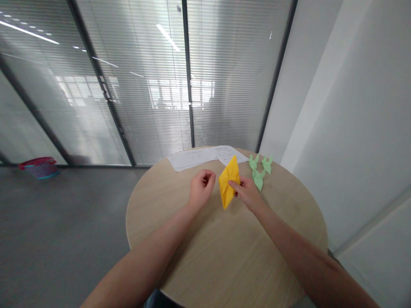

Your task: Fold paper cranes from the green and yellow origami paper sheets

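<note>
A yellow sheet of origami paper (228, 177), folded into a long diamond with creases, is held up over the table. My right hand (248, 192) grips its right side, thumb on the near face and fingers behind. To its left, my left hand (201, 187) is closed, fingers curled in toward the thumb. A small gap lies between it and the paper, and nothing shows in its grasp. Several green origami cranes (257, 179) sit just beyond my right hand.
The round wooden table (205, 261) stands before a glass partition with blinds (154, 124). White printed sheets (189, 159) lie along its far edge. A white wall (362, 141) rises on the right. On the grey floor at the left is a red and blue basket (41, 170).
</note>
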`<control>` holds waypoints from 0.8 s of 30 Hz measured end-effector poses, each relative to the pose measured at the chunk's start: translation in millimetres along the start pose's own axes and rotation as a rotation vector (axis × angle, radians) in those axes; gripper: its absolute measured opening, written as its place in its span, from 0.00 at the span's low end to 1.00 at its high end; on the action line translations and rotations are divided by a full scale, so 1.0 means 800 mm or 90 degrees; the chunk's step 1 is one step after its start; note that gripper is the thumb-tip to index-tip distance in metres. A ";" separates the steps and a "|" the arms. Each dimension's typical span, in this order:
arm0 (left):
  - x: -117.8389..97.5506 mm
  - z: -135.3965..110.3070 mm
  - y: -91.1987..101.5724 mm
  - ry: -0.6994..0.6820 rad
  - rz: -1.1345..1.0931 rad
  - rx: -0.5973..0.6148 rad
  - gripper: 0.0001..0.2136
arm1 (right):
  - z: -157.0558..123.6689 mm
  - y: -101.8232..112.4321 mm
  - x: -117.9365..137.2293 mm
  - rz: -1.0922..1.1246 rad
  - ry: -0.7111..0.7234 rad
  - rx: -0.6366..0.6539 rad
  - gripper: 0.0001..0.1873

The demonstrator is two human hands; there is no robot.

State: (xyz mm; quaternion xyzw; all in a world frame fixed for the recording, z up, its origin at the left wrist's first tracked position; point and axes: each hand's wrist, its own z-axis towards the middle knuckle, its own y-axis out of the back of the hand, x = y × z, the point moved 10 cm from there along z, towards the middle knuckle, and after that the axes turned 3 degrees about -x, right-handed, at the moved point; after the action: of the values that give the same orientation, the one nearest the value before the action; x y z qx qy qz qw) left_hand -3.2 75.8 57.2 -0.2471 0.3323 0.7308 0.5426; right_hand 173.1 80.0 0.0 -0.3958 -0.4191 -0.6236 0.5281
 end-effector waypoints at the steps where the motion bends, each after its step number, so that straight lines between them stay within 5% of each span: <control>1: -0.003 -0.001 -0.001 -0.018 0.016 0.001 0.06 | 0.000 0.000 0.001 0.010 0.004 -0.002 0.17; 11: -0.014 0.000 0.003 -0.101 0.086 -0.018 0.04 | 0.004 0.005 -0.005 0.007 0.013 -0.024 0.16; 18: -0.029 -0.009 -0.027 -0.159 0.081 0.124 0.06 | 0.003 0.017 0.002 -0.063 0.022 -0.084 0.15; 24: -0.015 -0.014 -0.043 -0.120 0.066 0.188 0.09 | 0.000 0.011 0.008 -0.063 0.029 -0.068 0.15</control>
State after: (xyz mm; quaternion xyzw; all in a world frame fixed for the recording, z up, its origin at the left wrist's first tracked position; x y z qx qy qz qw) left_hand 33.2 66.5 51.0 -0.0780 0.3958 0.7209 0.5636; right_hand 180.9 77.4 7.3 -0.3881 -0.3925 -0.6788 0.4843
